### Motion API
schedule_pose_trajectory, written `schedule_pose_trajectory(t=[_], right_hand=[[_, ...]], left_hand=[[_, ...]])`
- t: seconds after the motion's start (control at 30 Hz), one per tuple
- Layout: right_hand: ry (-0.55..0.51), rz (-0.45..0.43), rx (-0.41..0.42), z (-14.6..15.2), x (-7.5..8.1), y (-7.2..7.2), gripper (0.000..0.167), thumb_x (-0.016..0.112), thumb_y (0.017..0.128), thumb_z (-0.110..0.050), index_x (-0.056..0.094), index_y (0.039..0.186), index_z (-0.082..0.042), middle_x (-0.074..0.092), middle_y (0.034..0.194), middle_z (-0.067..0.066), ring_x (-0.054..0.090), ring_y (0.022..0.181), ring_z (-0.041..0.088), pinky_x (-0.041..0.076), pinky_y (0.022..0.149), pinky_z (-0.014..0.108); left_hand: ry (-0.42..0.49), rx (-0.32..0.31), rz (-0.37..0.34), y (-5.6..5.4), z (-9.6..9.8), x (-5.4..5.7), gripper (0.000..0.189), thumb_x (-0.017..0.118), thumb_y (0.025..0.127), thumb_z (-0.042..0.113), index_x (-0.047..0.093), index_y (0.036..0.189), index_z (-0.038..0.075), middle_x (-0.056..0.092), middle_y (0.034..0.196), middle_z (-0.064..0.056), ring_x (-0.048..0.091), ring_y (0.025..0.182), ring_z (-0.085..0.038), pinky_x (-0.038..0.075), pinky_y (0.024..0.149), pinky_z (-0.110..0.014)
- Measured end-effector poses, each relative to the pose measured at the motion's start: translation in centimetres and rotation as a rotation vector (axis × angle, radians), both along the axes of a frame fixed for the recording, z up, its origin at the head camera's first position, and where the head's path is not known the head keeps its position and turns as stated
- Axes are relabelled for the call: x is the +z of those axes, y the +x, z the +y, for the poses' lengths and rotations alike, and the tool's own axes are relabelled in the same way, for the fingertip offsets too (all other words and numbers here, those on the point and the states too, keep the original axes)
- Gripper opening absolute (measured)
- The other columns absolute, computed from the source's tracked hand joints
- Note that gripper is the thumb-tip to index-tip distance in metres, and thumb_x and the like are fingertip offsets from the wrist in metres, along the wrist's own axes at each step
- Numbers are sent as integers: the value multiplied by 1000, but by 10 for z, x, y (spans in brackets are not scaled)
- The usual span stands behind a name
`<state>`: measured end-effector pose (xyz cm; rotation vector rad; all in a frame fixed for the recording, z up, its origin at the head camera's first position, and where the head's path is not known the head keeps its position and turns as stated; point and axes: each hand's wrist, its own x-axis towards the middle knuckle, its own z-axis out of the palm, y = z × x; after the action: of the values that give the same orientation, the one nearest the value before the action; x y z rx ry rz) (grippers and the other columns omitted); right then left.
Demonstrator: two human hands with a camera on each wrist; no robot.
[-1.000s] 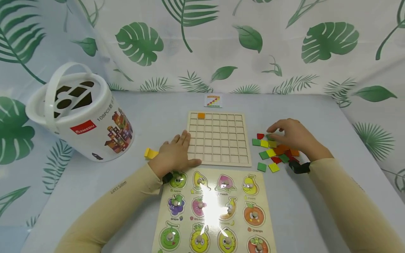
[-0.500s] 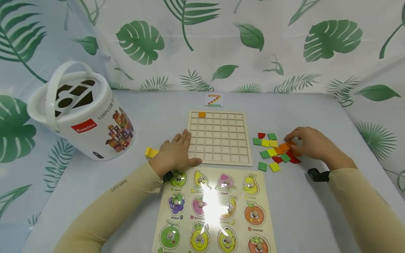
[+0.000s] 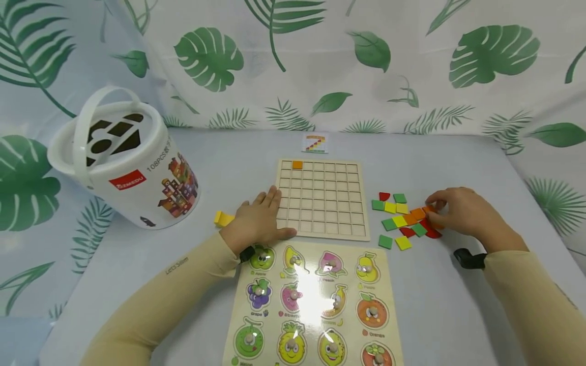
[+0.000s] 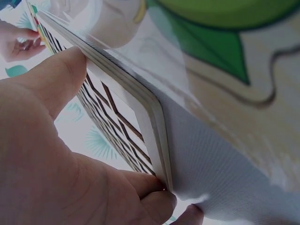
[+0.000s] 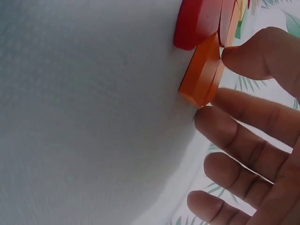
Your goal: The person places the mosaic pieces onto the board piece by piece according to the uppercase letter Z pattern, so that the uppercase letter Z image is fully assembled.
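Your right hand (image 3: 469,213) is at the right-hand end of the scatter of coloured pieces, its thumb and index finger pinching an orange tile (image 5: 199,82) from two sides; the other three fingers are spread apart and clear of it. How firm that pinch is, you can't judge from here. The tile sits low against the tabletop (image 3: 238,162), its end just beside a red piece (image 5: 197,26), so any lift should favour going straight up first, to spare that neighbour. What matters most is this line: the grid board (image 3: 322,203) lies to the left of your right hand, with the rest of the scatter between them, so a carry would best pass over those pieces. The tile's long axis, if it has one, you can't read, as your fingers cover much of it. Your left hand (image 3: 258,221) lies with fingers extended at the board's left side, thumb on its near-left corner, grasping nothing; it is well apart from the tile, leaving your right hand by far the nearer.
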<state>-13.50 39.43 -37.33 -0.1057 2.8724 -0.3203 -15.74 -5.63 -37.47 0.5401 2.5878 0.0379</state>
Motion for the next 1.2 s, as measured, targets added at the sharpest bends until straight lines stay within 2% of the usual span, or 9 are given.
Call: schedule_pose_trajectory(t=[0.17, 0.33, 0.77, 0.97, 1.2], right_hand=[[-7, -21, -31, -1, 1, -1, 43, 75, 90, -27, 71, 120, 3, 72, 99, 20, 57, 86, 29, 46, 60, 29], [7, 0, -17, -6, 1, -4, 40, 76, 89, -23, 72, 118, 4, 74, 99, 19, 59, 87, 31, 47, 63, 30], [-2, 41, -45, -15, 0, -2, 35, 75, 88, -18, 74, 115, 4, 74, 101, 23, 56, 89, 35, 47, 60, 31], [-11, 77, -66, -21, -3, -10, 35, 75, 86, -19, 74, 114, 2, 73, 107, 24, 51, 102, 43, 56, 67, 46], [-64, 87, -72, -41, -2, -25, 40, 74, 88, -22, 72, 122, -1, 66, 125, 28, 47, 116, 49, 51, 92, 67]], left_hand=[[-6, 1, -1, -1, 0, -1, 111, 50, 96, 76, -2, 167, 8, -5, 176, -9, 10, 164, -33, 23, 129, -60], [-15, 2, 1, -1, 0, -1, 112, 49, 95, 76, -2, 167, 9, -6, 176, -8, 10, 164, -33, 23, 130, -60], [-15, 8, -5, -3, -1, -4, 112, 49, 95, 77, -4, 167, 9, -7, 176, -8, 9, 164, -32, 21, 130, -59], [-5, 9, -8, -2, -1, -3, 112, 49, 95, 77, -3, 167, 9, -7, 176, -8, 9, 164, -32, 21, 131, -59], [-9, 10, -7, -1, 0, 0, 112, 48, 95, 78, -3, 167, 10, -7, 176, -7, 9, 164, -32, 21, 131, -58]])
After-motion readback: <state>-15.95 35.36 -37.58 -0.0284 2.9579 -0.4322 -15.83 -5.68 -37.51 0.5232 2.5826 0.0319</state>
